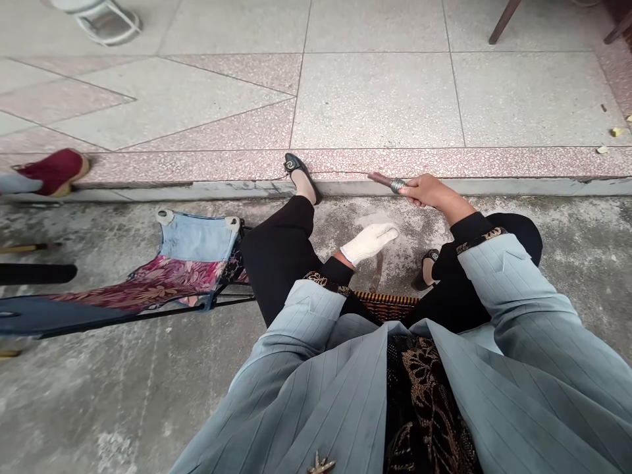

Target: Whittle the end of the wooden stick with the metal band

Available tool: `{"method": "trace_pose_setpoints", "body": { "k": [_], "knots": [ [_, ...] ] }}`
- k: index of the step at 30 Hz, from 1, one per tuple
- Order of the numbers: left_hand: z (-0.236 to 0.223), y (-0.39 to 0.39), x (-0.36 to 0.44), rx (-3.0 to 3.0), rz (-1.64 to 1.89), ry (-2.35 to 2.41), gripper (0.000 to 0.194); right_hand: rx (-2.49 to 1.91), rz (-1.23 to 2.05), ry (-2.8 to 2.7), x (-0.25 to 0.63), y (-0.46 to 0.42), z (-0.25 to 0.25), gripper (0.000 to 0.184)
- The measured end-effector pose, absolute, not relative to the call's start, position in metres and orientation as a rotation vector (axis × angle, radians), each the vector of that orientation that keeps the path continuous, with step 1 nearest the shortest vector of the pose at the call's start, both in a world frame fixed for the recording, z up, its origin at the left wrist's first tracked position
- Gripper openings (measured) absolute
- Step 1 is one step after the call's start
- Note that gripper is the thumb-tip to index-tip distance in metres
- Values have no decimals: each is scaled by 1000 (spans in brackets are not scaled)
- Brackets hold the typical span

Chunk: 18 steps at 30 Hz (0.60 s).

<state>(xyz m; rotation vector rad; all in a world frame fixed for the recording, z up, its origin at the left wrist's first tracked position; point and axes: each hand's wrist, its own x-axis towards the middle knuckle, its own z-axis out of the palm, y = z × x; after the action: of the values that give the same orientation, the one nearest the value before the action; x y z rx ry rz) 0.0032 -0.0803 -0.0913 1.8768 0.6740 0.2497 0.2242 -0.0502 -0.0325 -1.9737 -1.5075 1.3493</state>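
My right hand (423, 191) is closed round a short brown wooden stick (379, 179) with silvery wire (396, 185) coiled about it. From the stick's left end a thin dark wire (340, 172) runs along the step edge to the black shoe (299, 172) on my left foot; whether the foot presses on it I cannot tell. My left hand (369, 241), in a white knitted glove, hovers over the concrete between my knees. Its fingers are loosely extended, with nothing visible in them and apart from the stick. A narrow brownish strip (378, 271) shows just below it.
A low step (237, 190) with a pink terrazzo edge crosses ahead. To the left stands a folding chair with a floral fabric seat (162, 276). Another person's red shoe (56, 172) rests on the step. I sit on a woven seat (388, 307). A furniture leg (503, 22) stands upper right.
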Motion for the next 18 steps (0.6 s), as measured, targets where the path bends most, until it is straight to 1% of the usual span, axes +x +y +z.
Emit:
{"method": "trace_pose_setpoints", "body": {
  "k": [4,6,7,8,10,12,13,14,16,18],
  "knots": [
    [-98,-79,4,2037,159,749,37,-2274,1060,-2016,219,-49,-34,31],
    [-100,-77,2,2082,147,799,39,-2326,1009,-2160,218,-49,-37,31],
    [-100,-76,1,2094,161,813,39,-2336,1036,-2222,219,-50,-39,30],
    [-99,-75,-1,2096,180,812,40,-2329,1117,-2280,219,-51,-42,29],
    [-97,-72,-4,2071,234,778,41,-2206,1486,-2371,221,-54,-45,28],
    [-96,-69,-7,2008,291,736,41,-1863,1965,-2365,221,-58,-45,30],
    [-97,-67,-8,1964,320,735,41,-1665,2142,-2323,222,-60,-43,31],
    [-98,-67,-8,1910,342,744,41,-1500,2250,-2278,223,-61,-39,30],
    [-102,-67,-7,1767,383,784,44,-1287,2288,-2183,226,-63,-30,29],
    [-105,-69,-4,1608,400,801,45,-1199,2146,-2001,231,-62,-22,29]
  ]
}}
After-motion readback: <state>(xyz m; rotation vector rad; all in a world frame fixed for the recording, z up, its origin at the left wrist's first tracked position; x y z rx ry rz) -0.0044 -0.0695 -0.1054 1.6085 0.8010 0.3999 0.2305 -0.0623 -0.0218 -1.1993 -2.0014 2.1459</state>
